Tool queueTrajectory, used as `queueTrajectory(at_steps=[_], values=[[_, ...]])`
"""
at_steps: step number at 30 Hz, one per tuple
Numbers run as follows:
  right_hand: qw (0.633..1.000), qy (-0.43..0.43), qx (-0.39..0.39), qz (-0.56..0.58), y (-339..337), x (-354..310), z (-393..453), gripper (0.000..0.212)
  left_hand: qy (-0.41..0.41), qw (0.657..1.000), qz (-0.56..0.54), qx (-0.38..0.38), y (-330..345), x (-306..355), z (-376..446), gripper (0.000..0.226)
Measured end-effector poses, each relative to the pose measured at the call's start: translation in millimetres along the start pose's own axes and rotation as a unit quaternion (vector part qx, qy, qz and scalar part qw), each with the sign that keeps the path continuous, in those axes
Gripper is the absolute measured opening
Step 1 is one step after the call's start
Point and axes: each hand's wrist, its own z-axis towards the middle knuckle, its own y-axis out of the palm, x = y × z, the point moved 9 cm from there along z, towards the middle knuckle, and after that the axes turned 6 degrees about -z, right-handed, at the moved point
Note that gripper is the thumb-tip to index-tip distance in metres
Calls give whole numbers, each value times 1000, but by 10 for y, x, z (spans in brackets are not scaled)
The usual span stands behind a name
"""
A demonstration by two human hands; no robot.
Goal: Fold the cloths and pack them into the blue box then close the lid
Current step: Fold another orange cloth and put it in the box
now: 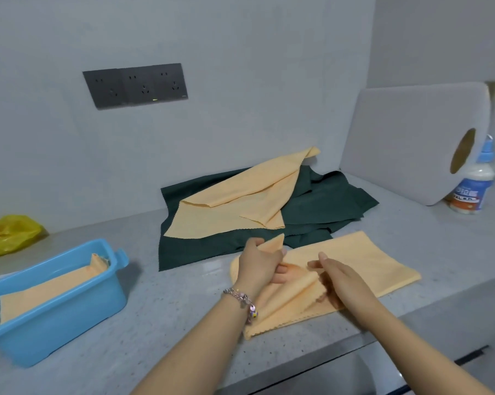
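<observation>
Both hands are being used low in the middle: an orange cloth (pixel 354 260) is being pinched by the left hand (pixel 259 259), flat right-hand (pixel 341 276) fingers pressing it. One cloth is lying folded in the blue box (pixel 78 315), lower left. More cloths (pixel 320 201) are waiting behind; no lid is being seen.

On the grey counter (pixel 161 317) the left hand (pixel 259 260) pinches a corner of an orange cloth (pixel 363 263) — right hand (pixel 340 276) flat on it; blue box (pixel 55 317) holds folded orange cloth (pixel 50 289) — lid off.
</observation>
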Motion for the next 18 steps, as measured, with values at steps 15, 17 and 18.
queueTrajectory(at_steps=[15, 17, 18], values=[[985, -88, -20, -148, 57, -1, 29, 30, 240, 906, 349, -19, -113, -40, 8, 36], [981, -91, -12, -168, 51, -13, 20, 28, 214, 899, 378, -60, -35, -187, 52, 41], [979, -92, -7, -180, 50, -17, 17, 26, 204, 891, 397, -74, -4, -243, 72, 43]])
